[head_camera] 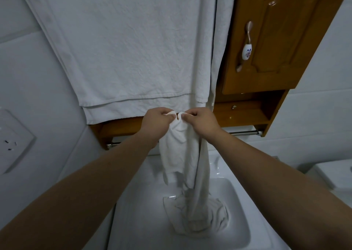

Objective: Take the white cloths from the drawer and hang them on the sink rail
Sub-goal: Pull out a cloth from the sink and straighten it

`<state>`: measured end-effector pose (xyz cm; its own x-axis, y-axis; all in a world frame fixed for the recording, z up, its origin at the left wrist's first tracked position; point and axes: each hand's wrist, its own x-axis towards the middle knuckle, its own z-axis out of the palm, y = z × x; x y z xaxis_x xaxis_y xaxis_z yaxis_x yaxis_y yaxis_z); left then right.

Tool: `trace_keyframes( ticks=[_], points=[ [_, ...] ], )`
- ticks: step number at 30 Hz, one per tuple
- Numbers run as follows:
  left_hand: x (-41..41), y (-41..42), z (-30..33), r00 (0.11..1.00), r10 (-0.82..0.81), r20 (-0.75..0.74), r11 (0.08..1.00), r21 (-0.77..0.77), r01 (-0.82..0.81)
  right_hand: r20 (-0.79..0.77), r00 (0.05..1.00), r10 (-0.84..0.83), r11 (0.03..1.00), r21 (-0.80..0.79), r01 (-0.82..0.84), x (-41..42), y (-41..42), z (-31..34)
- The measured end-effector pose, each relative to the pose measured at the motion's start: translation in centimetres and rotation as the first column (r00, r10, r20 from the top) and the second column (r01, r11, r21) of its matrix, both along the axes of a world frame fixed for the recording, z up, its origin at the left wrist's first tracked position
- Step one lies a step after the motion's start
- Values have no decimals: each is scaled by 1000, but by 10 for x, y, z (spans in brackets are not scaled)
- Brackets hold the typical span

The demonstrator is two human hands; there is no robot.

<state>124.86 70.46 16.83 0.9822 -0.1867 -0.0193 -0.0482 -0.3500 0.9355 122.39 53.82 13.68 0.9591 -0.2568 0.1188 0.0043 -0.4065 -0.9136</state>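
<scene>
White cloth (177, 145) hangs lengthwise from my fingers into the sink (238, 202). I see my left hand (155, 123) pinching one top corner, my right hand (202, 122) pinching the other, just beside it. The rail (245, 133) lies behind and slightly below both, about equally near

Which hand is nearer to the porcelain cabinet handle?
Right. The right hand pinches the small white cloth below and left of the cabinet handle; the left hand grips the same cloth further left, so it sits farther away.
</scene>
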Motion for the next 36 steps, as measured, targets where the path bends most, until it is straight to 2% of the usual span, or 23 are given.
trace_keyframes(
  ticks=[5,10,14,21,25,28,32,36],
  points=[
    [-14,-6,2,995,-94,38,995,-29,95,23,999,40,999,25,-40,-1,4,4],
    [-13,-5,3,996,-8,-91,991,-136,-5,15,999,34,995,88,-35,-7,7,5],
    [-14,-2,5,986,63,-157,986,-144,-86,-9,996,91,980,177,-88,-15,7,5],
    [2,11,21,967,224,120,972,39,-230,-40,988,146,954,269,-130,-25,12,4],
    [17,29,23,936,221,273,935,215,-283,-63,993,104,940,333,-78,-30,1,-2],
    [23,41,18,919,213,331,893,316,-321,-120,988,100,961,270,-65,-34,-10,-6],
    [28,54,14,897,242,369,852,362,-379,-197,974,115,981,174,-81,-43,-24,-13],
    [27,56,12,903,245,353,839,389,-380,-295,954,62,998,-12,-68,-49,-41,-28]
  ],
)
